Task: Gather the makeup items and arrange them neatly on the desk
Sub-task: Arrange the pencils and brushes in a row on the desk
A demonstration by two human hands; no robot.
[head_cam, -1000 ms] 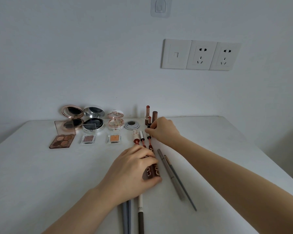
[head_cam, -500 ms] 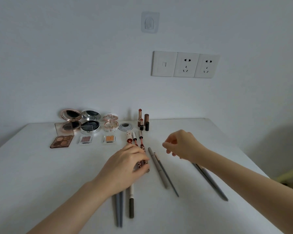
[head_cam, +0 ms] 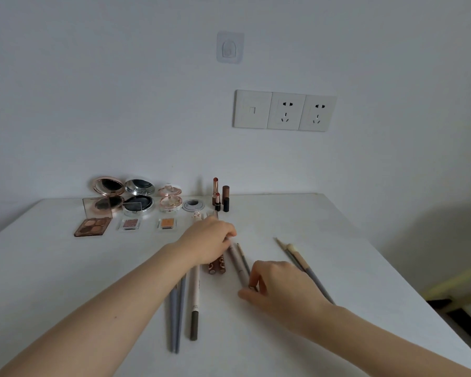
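Note:
On the white desk [head_cam: 351,229], my left hand [head_cam: 208,243] lies over two brown patterned tubes [head_cam: 216,266], and its curled fingertips hold the top end of a taupe pencil pair [head_cam: 239,263]. My right hand [head_cam: 279,288] pinches the lower end of the same pair. Left of the tubes lie a beige pencil with a brown cap [head_cam: 195,300] and two grey pencils [head_cam: 176,317]. Two more pencils [head_cam: 301,263] lie partly hidden behind my right hand. Upright lipsticks [head_cam: 215,190] stand at the back.
Open compacts [head_cam: 108,187], [head_cam: 139,189], [head_cam: 170,200] and a small round pot [head_cam: 192,205] line the back left, with an eyeshadow palette [head_cam: 93,227] and two single shadows [head_cam: 131,223], [head_cam: 167,223] in front. Wall sockets [head_cam: 283,110] hang above. The desk's right edge drops off.
My right hand came back from the far lipsticks and down to the lower end of the taupe pencils. My left hand shifted up the tubes to the pencils' top end.

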